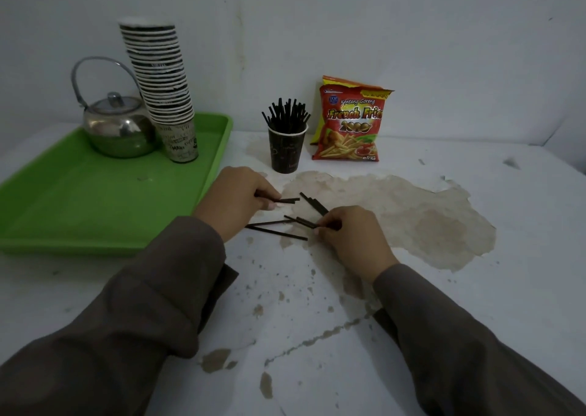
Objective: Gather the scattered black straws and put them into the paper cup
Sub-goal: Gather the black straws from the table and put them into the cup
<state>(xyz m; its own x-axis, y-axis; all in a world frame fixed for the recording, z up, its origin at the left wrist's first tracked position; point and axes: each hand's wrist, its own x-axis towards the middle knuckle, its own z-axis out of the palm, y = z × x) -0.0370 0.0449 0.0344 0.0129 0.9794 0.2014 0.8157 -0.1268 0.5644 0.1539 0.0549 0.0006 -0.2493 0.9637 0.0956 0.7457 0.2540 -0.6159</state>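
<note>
Sleeves: two dark grey-brown cloth sleeves fill the near edge, forearms angled inward so both hands meet over one small patch of the table.
Table: white painted top, flaking, with a wide bare tan patch where the coating has come off.
Right hand: the right hand has thumb and fingers curled tight round a few black straws, which stick out up and to the left; it looks like collecting into a bundle.
Left hand: the left hand pinches a couple more straws between thumb and fingertips, ends pointing right toward the other hand.
Loose straws: thin, stiff black sticks lie crossed on the table between the two hands, not yet picked up.
Paper cup: a dark printed paper cup stands upright just beyond the hands, already bristling with straws, close enough for a short reach.
Behind: a glossy red snack bag leans at the wall.
Tray: a smooth green plastic tray carries a shiny metal kettle and a leaning stack of cups.
</note>
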